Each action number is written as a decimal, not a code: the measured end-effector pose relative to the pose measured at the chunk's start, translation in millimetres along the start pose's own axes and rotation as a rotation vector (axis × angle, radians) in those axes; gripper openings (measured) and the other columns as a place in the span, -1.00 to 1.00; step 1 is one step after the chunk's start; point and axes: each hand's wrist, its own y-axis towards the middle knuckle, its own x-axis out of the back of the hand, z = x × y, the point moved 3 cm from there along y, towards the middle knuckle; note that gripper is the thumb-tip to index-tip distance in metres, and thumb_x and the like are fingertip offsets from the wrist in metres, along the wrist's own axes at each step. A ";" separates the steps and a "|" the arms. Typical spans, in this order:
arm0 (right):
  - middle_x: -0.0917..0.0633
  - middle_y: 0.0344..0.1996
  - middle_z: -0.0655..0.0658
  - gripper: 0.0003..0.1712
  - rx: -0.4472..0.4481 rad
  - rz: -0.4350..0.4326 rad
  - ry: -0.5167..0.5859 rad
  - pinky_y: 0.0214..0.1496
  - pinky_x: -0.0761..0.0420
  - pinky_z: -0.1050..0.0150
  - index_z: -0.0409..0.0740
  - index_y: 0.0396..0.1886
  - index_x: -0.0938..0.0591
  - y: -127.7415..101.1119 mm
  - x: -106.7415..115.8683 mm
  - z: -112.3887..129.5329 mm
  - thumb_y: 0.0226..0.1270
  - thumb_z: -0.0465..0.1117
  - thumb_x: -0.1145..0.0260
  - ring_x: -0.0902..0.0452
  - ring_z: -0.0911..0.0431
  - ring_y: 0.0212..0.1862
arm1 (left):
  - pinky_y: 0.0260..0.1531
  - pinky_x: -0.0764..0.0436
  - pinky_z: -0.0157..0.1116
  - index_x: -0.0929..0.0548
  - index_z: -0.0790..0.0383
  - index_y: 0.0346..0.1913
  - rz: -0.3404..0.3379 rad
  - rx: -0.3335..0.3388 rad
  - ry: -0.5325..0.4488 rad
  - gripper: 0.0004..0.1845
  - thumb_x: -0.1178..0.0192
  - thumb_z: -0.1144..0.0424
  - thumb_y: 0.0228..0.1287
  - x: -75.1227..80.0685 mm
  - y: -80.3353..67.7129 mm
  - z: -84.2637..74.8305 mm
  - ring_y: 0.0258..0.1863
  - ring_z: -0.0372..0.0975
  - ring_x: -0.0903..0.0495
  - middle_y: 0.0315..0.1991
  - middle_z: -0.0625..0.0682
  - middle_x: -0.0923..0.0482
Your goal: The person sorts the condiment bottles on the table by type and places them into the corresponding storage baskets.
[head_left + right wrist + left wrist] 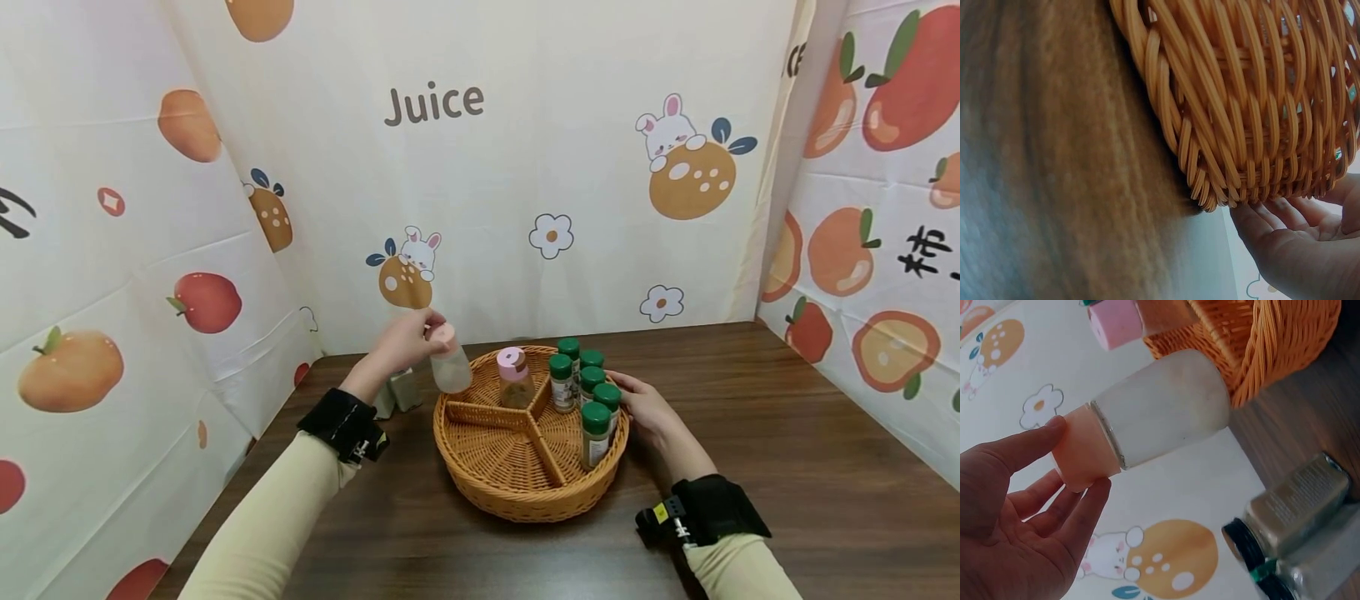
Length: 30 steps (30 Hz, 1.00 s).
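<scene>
My left hand (408, 337) pinches the peach-coloured lid (1088, 447) of a jar (452, 371) between thumb and fingers. The jar has a cloudy, whitish body (1163, 406) and is tilted, its lower end over the left rim of the round wicker basket (525, 504). At the basket's right side, my right hand (652, 412) rests its fingers against the outer wall (1254, 112); part of them is hidden behind the weave. A pink-lidded jar (515, 379) stands in the back compartment. Several green-capped spice jars (596, 437) stand in the right compartment.
Wicker dividers (487, 415) split the basket into three compartments. Left of it, two squarish, dark-capped bottles (1300, 503) stand on the dark wooden table (375, 533), partly behind my left hand in the head view. Printed cloth (510, 167) hangs at the back and both sides.
</scene>
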 end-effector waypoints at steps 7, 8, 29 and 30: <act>-0.17 0.51 -0.41 -0.41 -0.005 -0.004 -0.002 -0.01 -0.55 0.48 -0.24 0.58 -0.09 1.6 -2.6 0.2 0.66 -0.19 0.16 -0.31 -0.03 0.36 | 0.11 -0.55 -0.07 -0.56 0.36 0.20 -0.005 -0.018 -0.021 -0.56 -0.31 0.27 0.30 -9.0 1.6 -8.1 0.05 0.00 -0.57 0.11 0.24 -0.61; -0.17 0.51 -0.42 -0.41 -0.003 -0.003 -0.004 -0.01 -0.55 0.47 -0.24 0.58 -0.09 1.9 -2.5 0.2 0.66 -0.19 0.16 -0.34 0.00 0.34 | 0.11 -0.55 -0.07 -0.56 0.37 0.19 -0.005 -0.023 -0.024 -0.56 -0.32 0.28 0.30 -9.7 2.2 -9.0 0.06 0.00 -0.57 0.11 0.24 -0.62; -0.16 0.51 -0.41 -0.41 -0.002 0.000 -0.005 -0.01 -0.55 0.48 -0.25 0.58 -0.08 2.6 -0.7 -1.0 0.66 -0.21 0.18 -0.31 -0.02 0.35 | 0.09 -0.58 -0.09 -0.58 0.30 0.20 0.055 -0.070 -0.019 -0.56 -0.34 0.24 0.29 -31.1 4.7 -27.0 0.06 -0.04 -0.60 0.10 0.18 -0.63; -0.16 0.51 -0.41 -0.41 -0.002 0.001 -0.005 -0.01 -0.55 0.48 -0.25 0.58 -0.08 2.7 -0.9 -0.8 0.66 -0.21 0.18 -0.31 -0.03 0.36 | 0.09 -0.58 -0.10 -0.58 0.30 0.19 0.059 -0.073 -0.024 -0.56 -0.34 0.24 0.29 -32.6 5.2 -27.1 0.05 -0.04 -0.59 0.09 0.17 -0.63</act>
